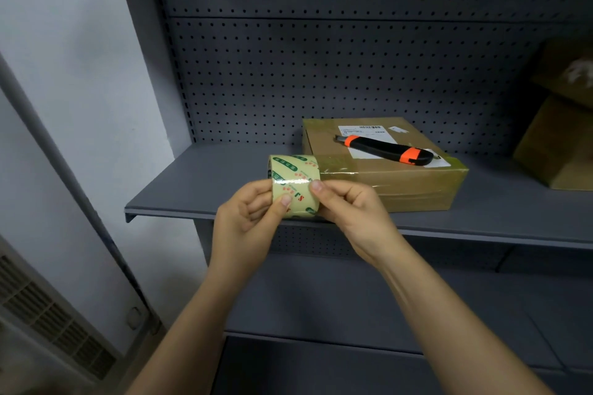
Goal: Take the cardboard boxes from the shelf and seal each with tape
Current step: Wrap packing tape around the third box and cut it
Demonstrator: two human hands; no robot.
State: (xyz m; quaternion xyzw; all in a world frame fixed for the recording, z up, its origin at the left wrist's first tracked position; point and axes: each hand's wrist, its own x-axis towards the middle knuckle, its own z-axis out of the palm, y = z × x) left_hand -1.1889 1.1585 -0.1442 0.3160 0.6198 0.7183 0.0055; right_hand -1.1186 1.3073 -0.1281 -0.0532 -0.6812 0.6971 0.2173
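Tape roll [293, 189]: held upright in front of the shelf [199, 189] edge, just ahead of the cardboard box [385, 183]. Gripped by the left hand [244, 218], fingers curled round the near side with the thumb on the outer face; pinched from the other side by the right hand [349, 212], thumb tip pressed on the same face. Judged step: locating the free end of the tape. Turn the roll slowly under one thumbnail until the ridge catches, lift a corner only, then peel straight back to avoid splitting the strip. Keep fingertips off the adhesive side. Printed on the tape: green ovals and red characters, too warped to read. Behind, resting flat on the shelf: the box, glossy tape visible across its left top and front. Lying on its lid: a black and orange utility knife [385, 149], partly covering a white shipping label [359, 129] with a barcode; text too small to read. Farther right: more brown boxes [558, 144]. At the back: perforated panel [321, 58].
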